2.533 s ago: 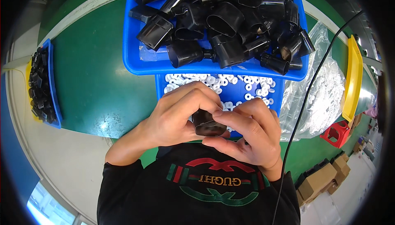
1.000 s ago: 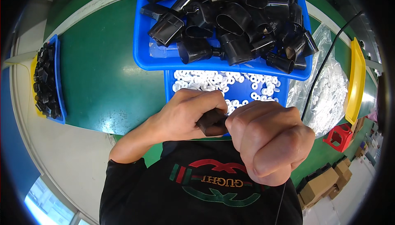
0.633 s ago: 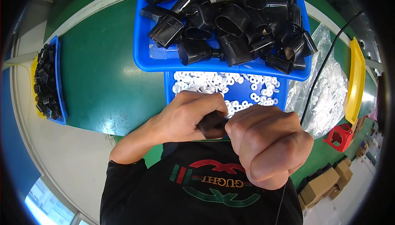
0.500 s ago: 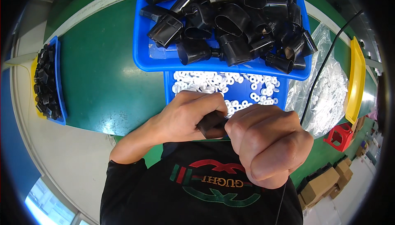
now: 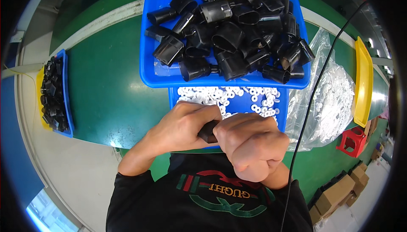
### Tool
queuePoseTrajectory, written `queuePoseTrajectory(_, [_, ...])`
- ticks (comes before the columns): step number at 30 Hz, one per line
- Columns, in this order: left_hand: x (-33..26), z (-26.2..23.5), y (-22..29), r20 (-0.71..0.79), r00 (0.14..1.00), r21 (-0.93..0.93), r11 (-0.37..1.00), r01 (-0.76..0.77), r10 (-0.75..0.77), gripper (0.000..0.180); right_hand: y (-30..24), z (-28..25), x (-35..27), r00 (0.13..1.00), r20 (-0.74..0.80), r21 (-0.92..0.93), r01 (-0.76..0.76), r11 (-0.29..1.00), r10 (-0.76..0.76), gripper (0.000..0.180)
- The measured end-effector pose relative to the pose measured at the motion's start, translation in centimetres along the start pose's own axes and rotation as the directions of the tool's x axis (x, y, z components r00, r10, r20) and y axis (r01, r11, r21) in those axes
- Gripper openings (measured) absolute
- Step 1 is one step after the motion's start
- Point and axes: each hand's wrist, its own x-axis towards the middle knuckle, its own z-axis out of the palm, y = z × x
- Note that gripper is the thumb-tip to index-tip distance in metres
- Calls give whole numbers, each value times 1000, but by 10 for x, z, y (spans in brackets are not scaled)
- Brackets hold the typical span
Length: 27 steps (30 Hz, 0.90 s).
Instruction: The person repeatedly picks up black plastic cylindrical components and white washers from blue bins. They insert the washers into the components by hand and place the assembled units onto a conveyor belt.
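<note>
My left hand [image 5: 182,124] is closed around a dark plastic part [image 5: 207,133]; only a short piece of it shows between my hands. Pressed up close to that part is my right hand [image 5: 252,145], curled into a fist. Whatever it grips is hidden by its fingers. Both hands are held in front of my chest, over the near side of a blue tray [image 5: 173,100] of small white rings [image 5: 201,94]. Beyond them, a larger blue tray [image 5: 148,73] holds a heap of hollow black plastic housings [image 5: 229,41], overlapping the ring tray's far side.
To the right lies a clear plastic bag [image 5: 324,100] of white pieces, crossed by a black cable [image 5: 311,88]. Past it are a yellow tray [image 5: 363,83] and a red stool [image 5: 352,142]. Another blue tray [image 5: 68,100] with black parts stands far left on the green table [image 5: 106,79].
My right hand has moved left and turned somewhat, staying against the part. The left hand has shifted slightly left and down in the picture. The whole view has shifted a little.
</note>
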Motion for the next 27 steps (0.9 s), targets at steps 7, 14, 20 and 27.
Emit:
queuePoseTrajectory(7, [-5,-23,1,-192,981,7,1000,20,-18,23,-61,-5,13,932,218,163,259,952,-291,27])
queuePoseTrajectory(14, [-18,-39,10,-174,981,53,994,99,-88,29,-44,-47,-14,915,303,-933,228,277,265,19])
queuePoseTrajectory(20, [-16,-46,9,-202,976,87,991,98,-79,26,-20,-67,-34,925,82,-997,77,29,370,28])
queuePoseTrajectory(27, [8,-124,-9,-540,823,-47,983,178,-175,77,-6,-77,-43,968,147,-989,147,11,204,24])
